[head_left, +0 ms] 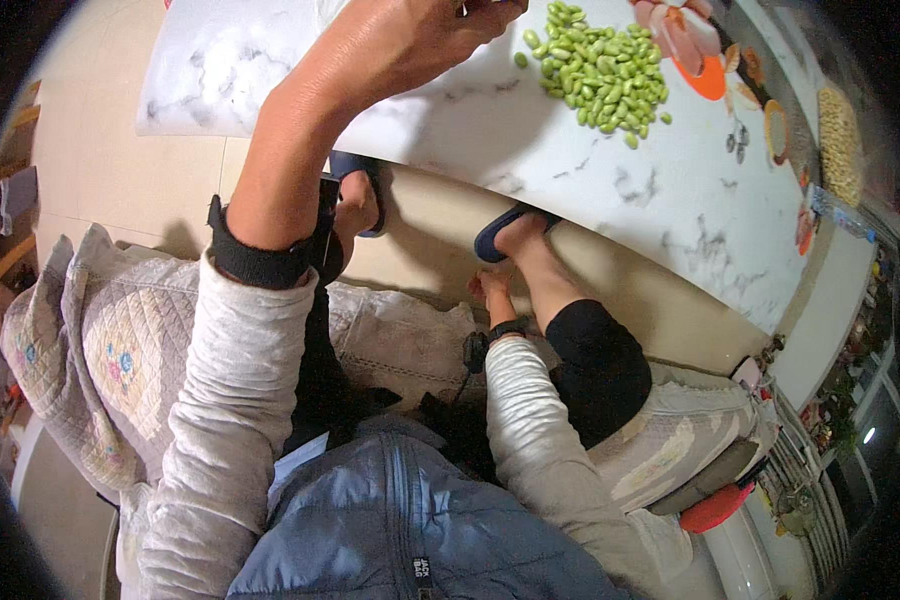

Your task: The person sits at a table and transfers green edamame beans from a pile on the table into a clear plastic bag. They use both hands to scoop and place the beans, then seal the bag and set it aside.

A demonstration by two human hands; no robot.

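While the bare left hand (428, 42) hangs at twelve o'clock over the white marbled tabletop (570, 172), bare right hand (490, 285) mid-dial, both openings and grips unclear, oval green beans (610, 85) at one o'clock

1. Beige tiled floor (90, 150) is running under the white, grey-veined surface (590, 185).
2. Quilted, flower-patterned seat cover (135, 310) is draping both left and right.
3. Brown wooden furniture (5, 268) is standing at the left rim, details blurring.
4. Pale ledge (820, 340) is edging the right side; beyond, dark panes (876, 402) are showing one small bright light (869, 435).
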